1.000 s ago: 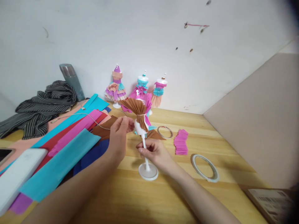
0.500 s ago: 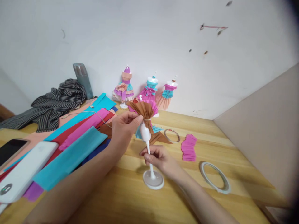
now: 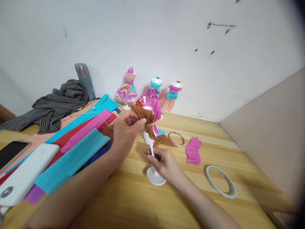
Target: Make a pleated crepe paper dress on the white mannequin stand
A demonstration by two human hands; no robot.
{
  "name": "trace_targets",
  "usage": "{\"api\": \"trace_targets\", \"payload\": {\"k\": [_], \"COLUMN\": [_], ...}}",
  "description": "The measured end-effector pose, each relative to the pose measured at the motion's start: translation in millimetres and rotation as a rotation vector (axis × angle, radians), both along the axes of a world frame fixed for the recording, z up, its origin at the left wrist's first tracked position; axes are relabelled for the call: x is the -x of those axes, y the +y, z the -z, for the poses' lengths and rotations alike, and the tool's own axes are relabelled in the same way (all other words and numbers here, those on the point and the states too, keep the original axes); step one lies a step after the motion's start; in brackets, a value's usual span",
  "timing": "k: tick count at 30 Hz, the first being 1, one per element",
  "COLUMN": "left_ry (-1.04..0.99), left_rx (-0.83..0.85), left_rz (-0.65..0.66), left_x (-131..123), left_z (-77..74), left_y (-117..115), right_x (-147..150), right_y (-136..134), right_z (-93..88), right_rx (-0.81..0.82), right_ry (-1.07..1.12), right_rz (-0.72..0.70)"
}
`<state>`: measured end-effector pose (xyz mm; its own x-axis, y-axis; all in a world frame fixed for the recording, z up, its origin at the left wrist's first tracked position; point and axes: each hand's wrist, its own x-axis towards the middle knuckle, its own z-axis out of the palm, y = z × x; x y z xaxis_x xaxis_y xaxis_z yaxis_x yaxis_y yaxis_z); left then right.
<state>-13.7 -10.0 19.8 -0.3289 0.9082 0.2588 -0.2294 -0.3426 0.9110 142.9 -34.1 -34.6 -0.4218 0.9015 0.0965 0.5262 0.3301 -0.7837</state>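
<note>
A small white mannequin stand (image 3: 154, 178) rests on the wooden table (image 3: 133, 197). Brown pleated paper (image 3: 145, 115) is tied round its torso and fans upward, with pink pleats behind it. My left hand (image 3: 125, 130) pinches the brown pleats from the left. My right hand (image 3: 162, 160) is closed round the thin white pole just above the round base.
Three dressed paper mannequins (image 3: 154, 90) stand at the wall. Crepe paper sheets (image 3: 71, 159), a white power bank (image 3: 23, 173) and a phone (image 3: 10, 151) lie left. A striped cloth (image 3: 59, 98) and flask (image 3: 84, 79) sit behind. Tape rings (image 3: 220, 181), pink pleats (image 3: 193, 150) lie right.
My left hand rose from the torso to the brown pleats and gripped them. The stand tilted slightly and my right hand slid a little down the pole. The view shifted left.
</note>
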Motion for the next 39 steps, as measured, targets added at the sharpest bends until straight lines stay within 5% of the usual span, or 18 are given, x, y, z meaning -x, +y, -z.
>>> {"api": "trace_targets", "payload": {"k": [16,33,39], "left_ry": [0.023,0.416,0.26], "left_rx": [0.056,-0.037,-0.1], "left_rz": [-0.02,-0.233,-0.198], "left_x": [1,7,17], "left_z": [7.4,-8.5,-20.3], "left_y": [5,-3,-4], "right_x": [-3,-4,-4], "right_y": [5,8,8], "right_z": [7.7,17.5,15.0], "right_rx": [-0.133,-0.221,-0.188], "right_ry": [-0.184,-0.245,-0.204], "right_rz": [0.081,0.124,0.104]}}
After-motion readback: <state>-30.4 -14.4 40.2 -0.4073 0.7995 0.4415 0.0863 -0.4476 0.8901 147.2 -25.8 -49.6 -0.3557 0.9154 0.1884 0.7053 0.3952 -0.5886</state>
